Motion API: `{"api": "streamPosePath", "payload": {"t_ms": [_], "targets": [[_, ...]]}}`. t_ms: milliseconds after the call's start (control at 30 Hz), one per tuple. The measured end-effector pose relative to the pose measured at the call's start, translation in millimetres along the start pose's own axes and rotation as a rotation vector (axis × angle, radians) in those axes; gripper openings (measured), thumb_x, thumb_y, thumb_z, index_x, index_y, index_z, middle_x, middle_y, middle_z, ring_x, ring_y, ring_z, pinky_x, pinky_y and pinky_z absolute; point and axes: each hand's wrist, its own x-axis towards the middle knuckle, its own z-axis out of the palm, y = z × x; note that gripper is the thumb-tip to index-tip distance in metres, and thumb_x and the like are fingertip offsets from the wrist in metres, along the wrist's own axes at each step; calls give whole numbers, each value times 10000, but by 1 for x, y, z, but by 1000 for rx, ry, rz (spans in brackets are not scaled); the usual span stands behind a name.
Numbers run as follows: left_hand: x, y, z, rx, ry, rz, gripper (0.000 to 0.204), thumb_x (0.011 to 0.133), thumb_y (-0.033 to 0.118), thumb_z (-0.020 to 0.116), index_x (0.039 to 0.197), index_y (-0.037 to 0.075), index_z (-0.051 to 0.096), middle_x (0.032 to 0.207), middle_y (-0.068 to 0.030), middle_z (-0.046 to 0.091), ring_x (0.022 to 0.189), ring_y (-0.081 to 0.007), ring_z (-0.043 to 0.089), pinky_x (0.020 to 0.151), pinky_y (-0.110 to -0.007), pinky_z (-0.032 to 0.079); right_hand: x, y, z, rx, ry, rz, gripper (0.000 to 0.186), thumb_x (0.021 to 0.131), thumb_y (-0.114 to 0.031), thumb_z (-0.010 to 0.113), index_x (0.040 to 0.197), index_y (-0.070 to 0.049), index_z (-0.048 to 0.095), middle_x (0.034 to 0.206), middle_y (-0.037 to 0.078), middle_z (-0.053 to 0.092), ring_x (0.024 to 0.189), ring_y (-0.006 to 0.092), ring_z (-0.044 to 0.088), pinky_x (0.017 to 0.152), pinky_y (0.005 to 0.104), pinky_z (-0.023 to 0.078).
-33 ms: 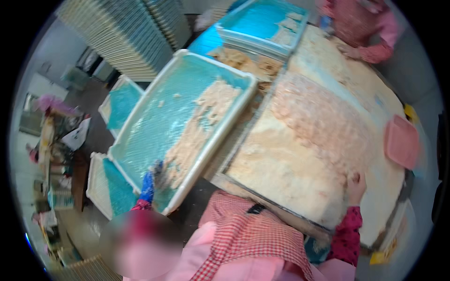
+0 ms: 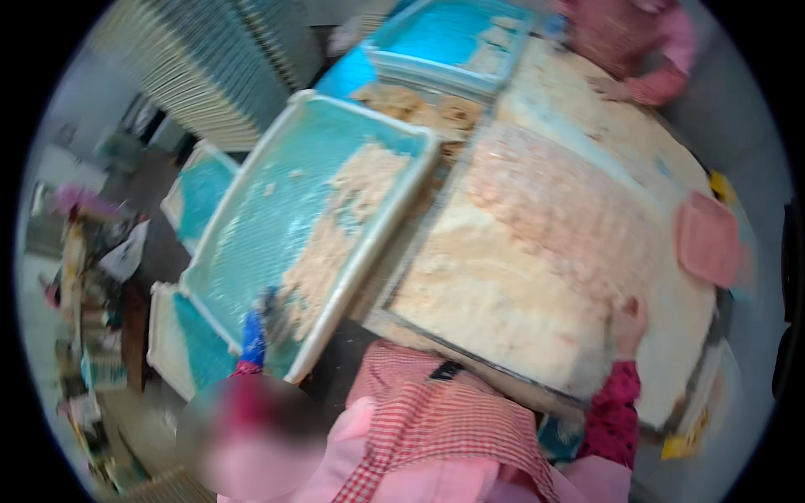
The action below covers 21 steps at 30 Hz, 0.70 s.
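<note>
My left hand (image 2: 262,323), in a blue glove with darkened, blurred fingers, is inside the lower end of a white-rimmed tray (image 2: 214,239) lined with turquoise mesh, beside a patchy layer of pale flat pieces (image 2: 323,251). My bare right hand (image 2: 629,323) has its fingers curled at the lower edge of a spread of pinkish lumps (image 2: 549,201), so what they hold is hidden. The lumps lie on a framed board (image 2: 444,302) coated with cream-coloured powder.
A co-worker (image 2: 620,46) in pink rests a hand at the table's far edge (image 2: 537,67). Behind are a blue tray (image 2: 423,33) and tall stacked racks (image 2: 184,67). More trays (image 2: 193,335) stand left; a pink container (image 2: 704,239) is at right.
The whole view has shifted a little, the scene sliding leftward. My hands stay in nearly the same places on the tray and board.
</note>
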Motion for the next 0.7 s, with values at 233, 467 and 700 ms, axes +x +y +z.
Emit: {"api": "streamPosePath", "payload": {"t_ms": [233,467,700], "targets": [[2,68,130,177,-265,449,416,920,182,448,1281,-20,411,1297,-152,445,1183,-259,437,1018,-352,313,-65,-50,9,-95,-763,-407,194,692,-79,618,881,-37,598,894,151,583,854,307,565,748,364,452],[-34,27,365,768,-763,813,437,825,344,575,1165,73,541,1168,-169,538,1057,-312,518,910,-392,402,-91,11,15,-276,-321,-168,278,705,-49,591,981,-42,557,945,146,566,897,312,537,808,383,420],[-110,-13,496,731,-1110,993,348,808,206,554,1145,125,565,1135,-145,560,1030,-321,529,875,-395,427,-73,14,-34,-574,-77,-153,295,709,-21,558,1000,-65,559,972,145,582,908,339,532,810,408,424]]}}
